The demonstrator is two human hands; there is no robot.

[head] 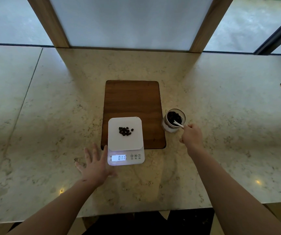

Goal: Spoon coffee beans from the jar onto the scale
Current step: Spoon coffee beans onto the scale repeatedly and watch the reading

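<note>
Left hand (95,164) splayed, right hand (191,134) pinched.

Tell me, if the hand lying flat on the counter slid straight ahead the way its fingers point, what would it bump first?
Probably the wooden board. The left hand points up and slightly right, beside the scale, so its fingertips would likely meet the board's near left corner, maybe brushing the scale's side. Depth is hard to judge.

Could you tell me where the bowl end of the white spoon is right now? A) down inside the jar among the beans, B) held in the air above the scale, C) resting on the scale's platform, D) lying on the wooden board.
A: the right hand holds the white spoon by its handle, and its bowl end dips into the coffee beans inside the jar, away from the scale.
</note>
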